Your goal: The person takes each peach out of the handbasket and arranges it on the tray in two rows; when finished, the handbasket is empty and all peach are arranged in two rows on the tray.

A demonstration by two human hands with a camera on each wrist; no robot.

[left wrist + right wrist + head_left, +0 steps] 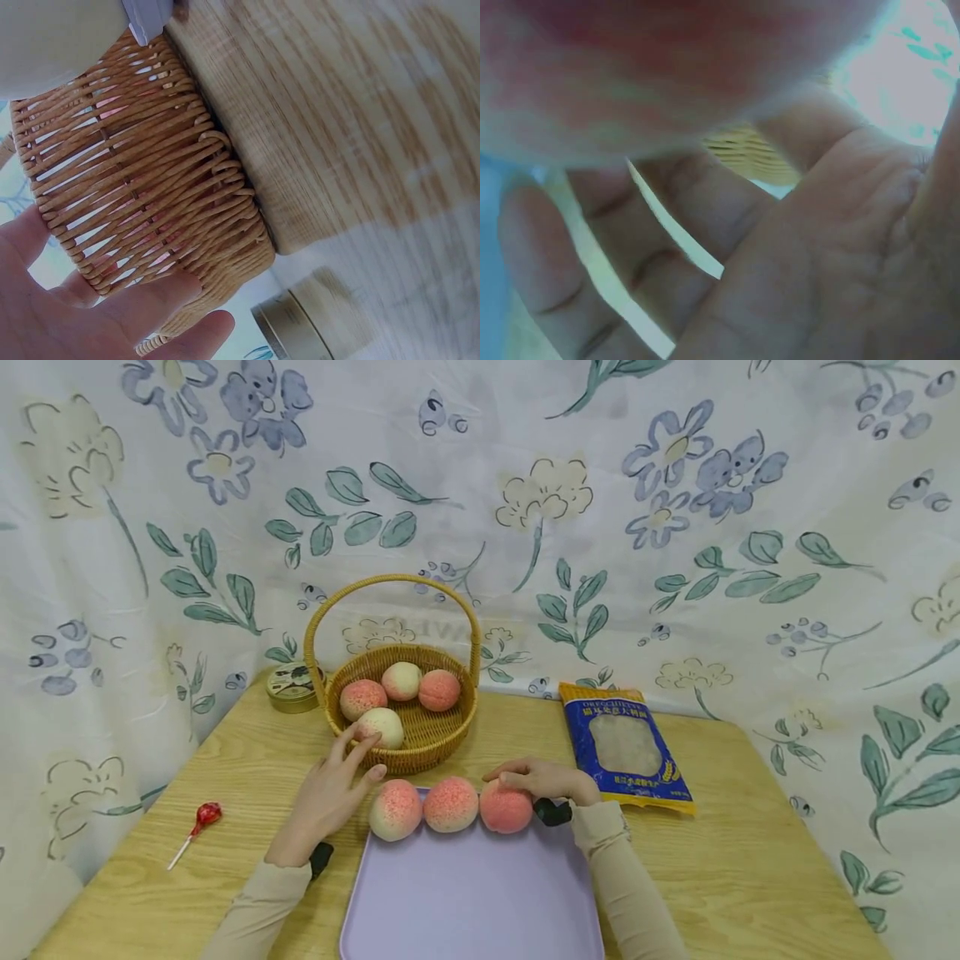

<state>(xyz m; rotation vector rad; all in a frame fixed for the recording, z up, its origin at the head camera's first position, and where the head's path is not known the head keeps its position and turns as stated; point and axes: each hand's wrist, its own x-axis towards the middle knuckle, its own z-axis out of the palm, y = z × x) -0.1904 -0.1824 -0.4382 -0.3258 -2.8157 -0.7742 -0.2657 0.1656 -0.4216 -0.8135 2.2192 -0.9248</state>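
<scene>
My left hand (326, 797) reaches over the front rim of the wicker basket (420, 752). Its fingertips touch a pale peach (384, 727) there, with the thumb held apart from it. In the left wrist view, the fingers (146, 304) spread by the woven side. My right hand (551, 779) cups the rightmost pink peach (506, 810) at the far edge of the lavender tray (480, 902); its fingers reach behind the fruit, which fills the top of the right wrist view. A middle peach (451, 804) and a left peach (395, 810) complete this row.
Farther back in the basket are a speckled peach (363, 699), a pale peach (402, 681) and a pink peach (439, 691). A round tin (292, 687) stands behind left. A red lollipop (207, 815) lies at left, a blue pasta bag (626, 743) at right. A floral curtain (480, 527) hangs behind.
</scene>
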